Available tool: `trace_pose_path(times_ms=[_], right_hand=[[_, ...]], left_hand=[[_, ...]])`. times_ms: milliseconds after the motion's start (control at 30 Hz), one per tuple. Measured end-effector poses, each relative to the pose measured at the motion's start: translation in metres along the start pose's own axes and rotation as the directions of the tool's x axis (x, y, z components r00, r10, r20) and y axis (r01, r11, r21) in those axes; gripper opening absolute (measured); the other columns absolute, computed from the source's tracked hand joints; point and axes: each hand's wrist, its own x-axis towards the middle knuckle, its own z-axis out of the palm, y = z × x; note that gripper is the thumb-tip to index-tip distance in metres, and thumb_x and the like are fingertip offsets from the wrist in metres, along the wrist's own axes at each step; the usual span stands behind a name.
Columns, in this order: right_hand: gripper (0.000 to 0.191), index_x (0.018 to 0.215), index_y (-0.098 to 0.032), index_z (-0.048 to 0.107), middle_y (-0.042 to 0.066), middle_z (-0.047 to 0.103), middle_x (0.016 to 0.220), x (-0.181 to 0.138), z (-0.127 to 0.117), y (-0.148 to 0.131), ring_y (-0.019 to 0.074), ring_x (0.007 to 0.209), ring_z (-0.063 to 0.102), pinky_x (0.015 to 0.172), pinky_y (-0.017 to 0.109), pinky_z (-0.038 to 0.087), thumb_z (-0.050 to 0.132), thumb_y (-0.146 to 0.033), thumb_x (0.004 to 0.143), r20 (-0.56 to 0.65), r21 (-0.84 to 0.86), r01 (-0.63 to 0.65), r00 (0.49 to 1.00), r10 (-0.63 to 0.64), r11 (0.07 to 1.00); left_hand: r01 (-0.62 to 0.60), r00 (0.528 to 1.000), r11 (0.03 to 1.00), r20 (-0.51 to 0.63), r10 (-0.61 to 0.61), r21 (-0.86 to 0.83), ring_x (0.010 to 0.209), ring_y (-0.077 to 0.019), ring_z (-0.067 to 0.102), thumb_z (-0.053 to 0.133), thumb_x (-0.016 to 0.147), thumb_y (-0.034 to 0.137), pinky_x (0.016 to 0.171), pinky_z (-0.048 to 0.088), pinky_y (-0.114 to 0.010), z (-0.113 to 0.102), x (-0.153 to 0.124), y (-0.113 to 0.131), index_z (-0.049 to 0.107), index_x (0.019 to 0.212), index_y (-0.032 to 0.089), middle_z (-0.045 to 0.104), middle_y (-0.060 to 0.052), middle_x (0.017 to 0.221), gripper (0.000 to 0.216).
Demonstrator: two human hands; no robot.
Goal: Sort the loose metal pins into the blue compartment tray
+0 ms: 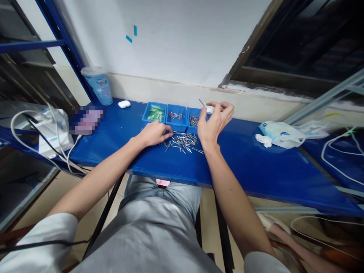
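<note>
Left hand (pixel 155 133) rests fingers-down on the pin pile (pixel 182 142) mid-tabletop; right hand (pixel 213 119) pinches one pin (pixel 201 102) above the blue trays (pixel 176 115); better keep that pinch firm, the pin steady.

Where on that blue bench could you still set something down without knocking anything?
The blue bench is bare between the right hand and the tissue pack, and between the blurred item and the left hand. It is crowded around the metal pins and three blue trays.
</note>
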Motion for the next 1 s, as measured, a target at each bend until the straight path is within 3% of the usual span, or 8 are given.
trace_pose_path(times_ms=[100, 233, 367, 500, 567, 633, 833, 1000], right_hand=[[0.038, 0.129, -0.024, 0.060, 0.020, 0.045, 0.131, 0.000, 0.005, 0.007, 0.0424, 0.124, 0.048, 0.097, 0.069, 0.043, 0.049, -0.051, 0.103, -0.010, -0.048, -0.019, 1.000, 0.018, 0.999], [0.035, 0.125, -0.023, 0.061, 0.021, 0.044, 0.134, 0.000, 0.002, 0.001, 0.0434, 0.130, 0.044, 0.101, 0.067, 0.041, 0.051, -0.047, 0.102, 0.133, 0.034, -0.033, 0.991, 0.029, 0.999], [0.023, 0.107, -0.024, 0.066, 0.018, 0.058, 0.120, -0.001, -0.003, -0.012, 0.0369, 0.120, 0.052, 0.104, 0.060, 0.043, 0.051, -0.040, 0.104, 0.231, 0.135, 0.097, 0.965, -0.127, 0.986], [0.017, 0.097, -0.025, 0.065, 0.008, 0.067, 0.090, -0.004, -0.004, -0.019, 0.0271, 0.092, 0.062, 0.089, 0.045, 0.048, 0.050, -0.031, 0.103, 0.423, 0.290, 0.215, 0.845, -0.326, 0.933], [0.015, 0.098, -0.024, 0.067, 0.003, 0.066, 0.077, -0.008, -0.003, -0.021, 0.0221, 0.074, 0.060, 0.075, 0.038, 0.045, 0.052, -0.029, 0.101, 0.528, 0.320, 0.213, 0.769, -0.360, 0.923], [0.015, 0.100, -0.024, 0.068, 0.000, 0.064, 0.068, -0.011, -0.002, -0.023, 0.0194, 0.063, 0.057, 0.066, 0.034, 0.039, 0.054, -0.028, 0.100, 0.585, 0.311, 0.211, 0.726, -0.362, 0.927], [0.018, 0.097, -0.023, 0.072, 0.001, 0.066, 0.068, -0.012, -0.003, -0.023, 0.0201, 0.065, 0.060, 0.065, 0.033, 0.036, 0.057, -0.034, 0.100, 0.587, 0.260, 0.224, 0.736, -0.338, 0.939], [0.021, 0.096, -0.022, 0.071, 0.006, 0.074, 0.090, -0.010, 0.000, -0.018, 0.0228, 0.081, 0.065, 0.072, 0.035, 0.041, 0.054, -0.033, 0.103, 0.566, 0.302, 0.246, 0.731, -0.381, 0.921]], left_hand=[[0.025, 0.999, 0.999, 0.023, -0.026, 0.042, 0.072, -0.0241, 0.068, 0.066, 0.096, 0.038, 0.067, 0.045, -0.032, 0.002, 0.000, -0.003, 0.083, 0.107, 0.024, 0.073, -0.007, 0.073, 0.025], [0.029, 0.999, 0.995, 0.038, -0.033, 0.096, 0.073, -0.0249, 0.069, 0.066, 0.095, 0.042, 0.067, 0.046, -0.032, 0.003, 0.000, -0.003, 0.083, 0.108, 0.025, 0.075, -0.008, 0.079, 0.028], [0.043, 0.999, 0.991, 0.016, -0.046, 0.129, 0.072, -0.0249, 0.068, 0.064, 0.093, 0.037, 0.066, 0.045, -0.032, 0.007, 0.000, -0.003, 0.083, 0.104, 0.024, 0.076, -0.010, 0.082, 0.026], [0.012, 0.999, 0.993, -0.039, -0.007, 0.120, 0.064, -0.0225, 0.064, 0.062, 0.089, 0.031, 0.061, 0.041, -0.031, 0.009, -0.001, -0.003, 0.081, 0.095, 0.023, 0.071, -0.008, 0.071, 0.022], [0.006, 0.998, 0.996, -0.062, -0.001, 0.085, 0.060, -0.0214, 0.061, 0.061, 0.089, 0.031, 0.061, 0.040, -0.031, 0.008, -0.001, -0.002, 0.080, 0.094, 0.023, 0.065, -0.005, 0.063, 0.021], [0.016, 0.997, 0.999, -0.077, -0.012, 0.044, 0.057, -0.0201, 0.058, 0.059, 0.090, 0.030, 0.061, 0.039, -0.031, 0.005, -0.002, 0.001, 0.078, 0.097, 0.023, 0.061, -0.003, 0.059, 0.022], [0.020, 0.988, 0.998, -0.152, -0.030, -0.066, 0.054, -0.0165, 0.054, 0.055, 0.096, 0.029, 0.058, 0.032, -0.030, -0.004, -0.003, 0.010, 0.073, 0.101, 0.019, 0.063, 0.000, 0.060, 0.021], [0.028, 0.975, 0.995, -0.219, -0.049, -0.099, 0.052, -0.0148, 0.052, 0.057, 0.099, 0.031, 0.060, 0.035, -0.029, -0.005, -0.003, 0.008, 0.072, 0.105, 0.019, 0.061, 0.001, 0.058, 0.021]])
